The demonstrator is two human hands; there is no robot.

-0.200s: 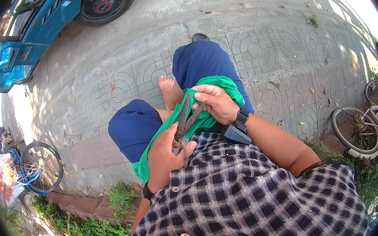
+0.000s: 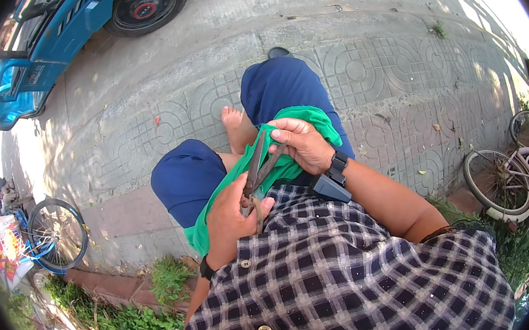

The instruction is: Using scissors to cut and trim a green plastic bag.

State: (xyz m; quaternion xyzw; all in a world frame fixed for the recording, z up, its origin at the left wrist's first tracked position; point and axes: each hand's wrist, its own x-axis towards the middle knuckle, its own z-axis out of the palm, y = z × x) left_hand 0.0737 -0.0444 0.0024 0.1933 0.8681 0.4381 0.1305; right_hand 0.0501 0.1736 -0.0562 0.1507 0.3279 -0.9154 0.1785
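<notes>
The left hand [image 2: 228,216] has its fingers clamped on the scissors [image 2: 253,171]; beside the scissors' spread tips, which point forward, the right hand [image 2: 305,147] pinches the cloth [image 2: 312,114].

The cloth [image 2: 287,167] is stretching from the near side of the left leg [image 2: 189,173] across onto the right leg [image 2: 292,84]. The scissors [image 2: 253,175] are lying over it, between the left hand [image 2: 232,216] and the farther right hand [image 2: 305,145]. A foot [image 2: 233,119] is resting between the legs. A vehicle [image 2: 76,19] is standing far left; a bicycle [image 2: 43,250] is standing near left, beyond some plants [image 2: 112,323]; a second bicycle [image 2: 523,168] is standing right.
</notes>
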